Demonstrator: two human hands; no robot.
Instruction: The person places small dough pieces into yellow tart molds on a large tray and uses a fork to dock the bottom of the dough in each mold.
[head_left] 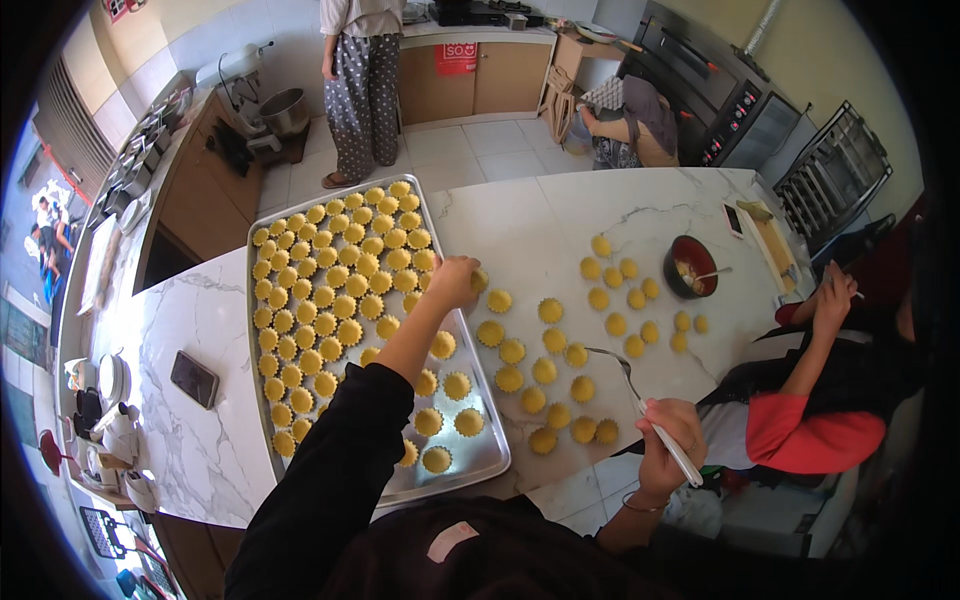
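My left hand point(455, 283) is over the right edge of a metal baking tray point(490, 425), its fingers closed on a small yellow tart shell point(480, 280) with a fluted rim. Many similar shells point(322, 323) sit in close rows on the tray, spaced wider toward its near right corner. More shells point(545, 371) are spread over the marble table to the right of the tray. In my right hand point(672, 445), near the table's front edge, is a fork point(640, 395) held by its pale handle. Its head points far-left, close to the loose shells.
A dark bowl point(690, 267) with a spoon stands at the far right of the marble table point(560, 205). A phone point(194, 380) lies left of the tray. Another person point(820, 430) is at the right edge. Two more people point(368, 100) are beyond the table, one crouching by an oven point(715, 90).
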